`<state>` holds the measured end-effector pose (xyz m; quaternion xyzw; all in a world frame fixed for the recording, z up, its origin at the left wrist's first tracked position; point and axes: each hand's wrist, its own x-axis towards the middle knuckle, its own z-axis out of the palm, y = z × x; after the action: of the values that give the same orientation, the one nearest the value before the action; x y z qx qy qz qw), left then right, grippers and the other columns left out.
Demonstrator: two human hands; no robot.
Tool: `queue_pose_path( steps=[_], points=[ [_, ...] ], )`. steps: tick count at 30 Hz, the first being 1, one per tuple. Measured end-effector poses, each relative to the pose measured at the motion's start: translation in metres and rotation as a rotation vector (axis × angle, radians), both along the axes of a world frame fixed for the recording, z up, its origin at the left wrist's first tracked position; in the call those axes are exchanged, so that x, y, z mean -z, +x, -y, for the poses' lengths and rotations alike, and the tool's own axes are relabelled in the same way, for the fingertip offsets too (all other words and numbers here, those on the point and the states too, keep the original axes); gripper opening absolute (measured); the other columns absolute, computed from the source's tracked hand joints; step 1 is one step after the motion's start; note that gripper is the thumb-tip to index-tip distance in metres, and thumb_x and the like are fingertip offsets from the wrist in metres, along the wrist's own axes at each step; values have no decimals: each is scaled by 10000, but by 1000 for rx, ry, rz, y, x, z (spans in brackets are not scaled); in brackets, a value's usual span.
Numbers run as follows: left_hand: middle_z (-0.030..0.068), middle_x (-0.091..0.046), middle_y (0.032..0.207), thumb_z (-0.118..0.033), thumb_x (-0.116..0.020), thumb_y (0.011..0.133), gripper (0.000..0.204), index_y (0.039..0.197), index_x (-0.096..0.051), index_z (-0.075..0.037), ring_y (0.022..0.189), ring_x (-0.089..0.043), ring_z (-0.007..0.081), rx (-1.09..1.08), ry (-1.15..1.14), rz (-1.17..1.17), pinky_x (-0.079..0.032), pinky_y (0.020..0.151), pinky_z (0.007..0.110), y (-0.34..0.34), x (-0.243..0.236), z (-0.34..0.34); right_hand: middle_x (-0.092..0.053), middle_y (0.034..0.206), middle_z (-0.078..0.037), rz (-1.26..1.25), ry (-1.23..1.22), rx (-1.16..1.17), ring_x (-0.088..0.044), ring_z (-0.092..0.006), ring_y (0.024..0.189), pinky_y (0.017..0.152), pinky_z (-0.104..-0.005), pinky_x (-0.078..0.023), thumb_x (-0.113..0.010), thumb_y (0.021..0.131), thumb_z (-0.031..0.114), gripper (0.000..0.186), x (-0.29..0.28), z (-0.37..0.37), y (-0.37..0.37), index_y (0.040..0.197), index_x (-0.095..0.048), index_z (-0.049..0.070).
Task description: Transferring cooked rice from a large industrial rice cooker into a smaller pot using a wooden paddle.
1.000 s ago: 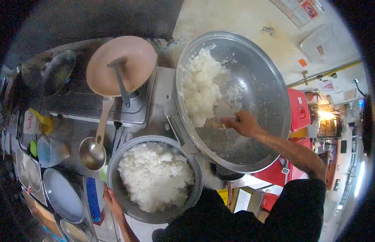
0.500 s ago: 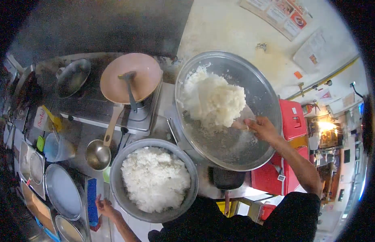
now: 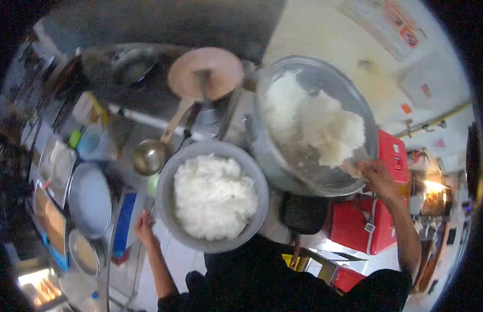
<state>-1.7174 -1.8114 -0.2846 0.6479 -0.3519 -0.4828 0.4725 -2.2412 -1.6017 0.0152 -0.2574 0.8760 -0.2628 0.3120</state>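
My right hand (image 3: 375, 176) grips a pale, see-through rice paddle (image 3: 351, 167), its blade loaded with a large clump of white rice (image 3: 332, 127). The paddle is inside a deep metal pot (image 3: 262, 135), over its right side. More rice (image 3: 287, 96) lies against the pot's far left wall. In front and to the left stands a grey basin (image 3: 168, 231) heaped with white rice (image 3: 213, 197). My left hand (image 3: 145, 229) is just left of this basin, apart from it. It looks empty, with loose fingers somewhat blurred.
A pinkish pan (image 3: 226, 73) with a spatula sits on the stove behind. Near it are a metal ladle (image 3: 149, 157) and a black square pan (image 3: 304, 213). Round trays (image 3: 89, 200) stand at left, beside a blue strip (image 3: 124, 223). Red cooler boxes (image 3: 384, 223) stand at right.
The view has shifted, moving the scene within the picture. My right hand has raised the loaded paddle toward the pot's right side. My left hand still hangs beside the basin.
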Motion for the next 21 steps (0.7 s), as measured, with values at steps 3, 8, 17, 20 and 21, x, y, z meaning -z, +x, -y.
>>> queue_pose_path(
  steps=[3,8,17,20,21],
  points=[
    [61,-620,817,-345,-579,849,373,969,-631,4,682,-559,128,8,40,-81,-440,585,254,0,10,-5,-498,632,47,113,8,-49,-355,-20,467,403,-190,-249,-570,859,347,273,3,-2,22,904,-597,79],
    [115,-469,1269,-466,-339,921,580,1310,-398,-40,1199,-392,209,173,196,-262,-270,993,391,-29,9,-17,-553,653,13,-500,29,-389,-484,-109,522,448,-280,-376,-571,861,314,292,57,3,55,947,-562,34],
    [144,-375,1337,-573,-258,903,741,1330,-305,30,1217,-366,247,165,287,-632,-250,1034,342,-42,-2,-87,-451,1235,-235,-802,378,-964,-568,-338,955,668,-409,-512,-472,815,72,595,180,43,225,1370,-256,61],
    [132,-346,1369,-584,-254,897,742,1355,-280,-2,1261,-316,250,160,447,-654,-223,1049,335,-34,14,-105,-434,1271,-205,-517,226,-886,-550,-373,962,779,-437,-475,-473,779,47,640,176,49,221,1376,-245,64],
    [136,-348,1368,-535,-266,917,688,1352,-286,-1,1266,-311,239,143,556,-564,-220,1054,340,-35,18,-110,-435,1263,-203,-494,51,-873,-549,-369,959,777,-434,-474,-474,781,50,632,170,53,216,1372,-250,62]
  ],
)
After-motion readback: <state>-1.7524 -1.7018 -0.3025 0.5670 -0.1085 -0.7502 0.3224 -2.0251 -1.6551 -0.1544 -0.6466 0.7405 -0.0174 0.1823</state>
